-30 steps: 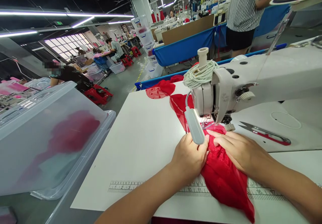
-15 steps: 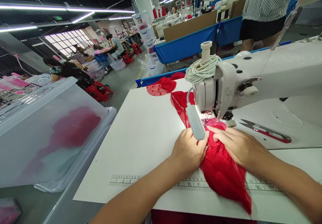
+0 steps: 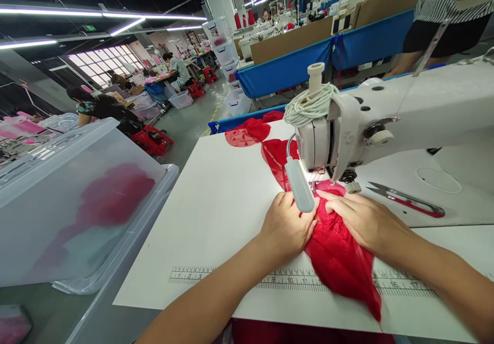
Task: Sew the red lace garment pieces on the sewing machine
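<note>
Feeding red lace fabric (image 3: 339,261) under sewing machine (image 3: 347,127) head, mid-table. Left hand (image 3: 287,228), right hand (image 3: 366,223): both flat, pressing fabric. Sewn portion trails toward table's far edge; unsewn portion lies near front edge over printed ruler (image 3: 239,277).

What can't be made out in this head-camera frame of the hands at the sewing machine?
- Needle and presser foot: hidden behind the lamp and machine head.
- Left hand fingertips: tucked under the lamp.
- Red fabric: its lower end runs off the table edge.
- Contents of the plastic bin: only a red blur through the frosted wall.
- Ruler numerals: partly covered by fabric and arms.
</note>
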The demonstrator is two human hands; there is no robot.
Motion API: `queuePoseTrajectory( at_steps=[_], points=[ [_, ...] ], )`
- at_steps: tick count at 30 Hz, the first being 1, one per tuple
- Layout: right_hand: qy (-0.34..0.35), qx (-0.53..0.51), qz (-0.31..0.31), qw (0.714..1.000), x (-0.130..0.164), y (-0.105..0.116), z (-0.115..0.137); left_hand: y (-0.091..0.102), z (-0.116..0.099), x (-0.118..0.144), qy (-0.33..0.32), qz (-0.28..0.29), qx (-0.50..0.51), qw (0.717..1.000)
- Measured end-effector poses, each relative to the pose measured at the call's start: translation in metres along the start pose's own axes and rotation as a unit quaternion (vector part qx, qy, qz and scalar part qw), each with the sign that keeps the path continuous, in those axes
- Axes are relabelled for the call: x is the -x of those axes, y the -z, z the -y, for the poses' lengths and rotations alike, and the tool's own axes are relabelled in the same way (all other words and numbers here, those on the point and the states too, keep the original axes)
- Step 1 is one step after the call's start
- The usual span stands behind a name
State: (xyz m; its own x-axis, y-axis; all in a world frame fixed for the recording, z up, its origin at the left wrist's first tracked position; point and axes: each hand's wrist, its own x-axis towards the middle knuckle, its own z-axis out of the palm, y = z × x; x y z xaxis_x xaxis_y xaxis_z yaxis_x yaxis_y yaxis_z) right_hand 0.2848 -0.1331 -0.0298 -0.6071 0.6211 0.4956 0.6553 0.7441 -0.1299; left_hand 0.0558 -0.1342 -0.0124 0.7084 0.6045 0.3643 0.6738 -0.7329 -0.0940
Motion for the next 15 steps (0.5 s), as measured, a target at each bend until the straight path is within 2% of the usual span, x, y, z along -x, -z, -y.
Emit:
queuePoseTrajectory(
  at_steps=[4,7,12,15],
  points=[
    [-0.043,-0.029,-0.008,0.999,0.003,-0.008,0.000,-0.001,0.003,0.000,0.004,0.013,0.003,1.000],
    [-0.036,-0.045,-0.016,0.998,0.003,-0.010,-0.001,0.001,0.006,-0.001,-0.007,0.007,0.005,1.000],
    [-0.027,-0.060,0.009,0.998,0.001,-0.001,-0.001,0.010,0.006,-0.005,-0.100,-0.014,0.018,0.995],
    [-0.017,-0.039,0.019,0.999,0.004,0.002,0.000,0.014,0.004,-0.004,-0.109,-0.010,0.037,0.993]
  ],
)
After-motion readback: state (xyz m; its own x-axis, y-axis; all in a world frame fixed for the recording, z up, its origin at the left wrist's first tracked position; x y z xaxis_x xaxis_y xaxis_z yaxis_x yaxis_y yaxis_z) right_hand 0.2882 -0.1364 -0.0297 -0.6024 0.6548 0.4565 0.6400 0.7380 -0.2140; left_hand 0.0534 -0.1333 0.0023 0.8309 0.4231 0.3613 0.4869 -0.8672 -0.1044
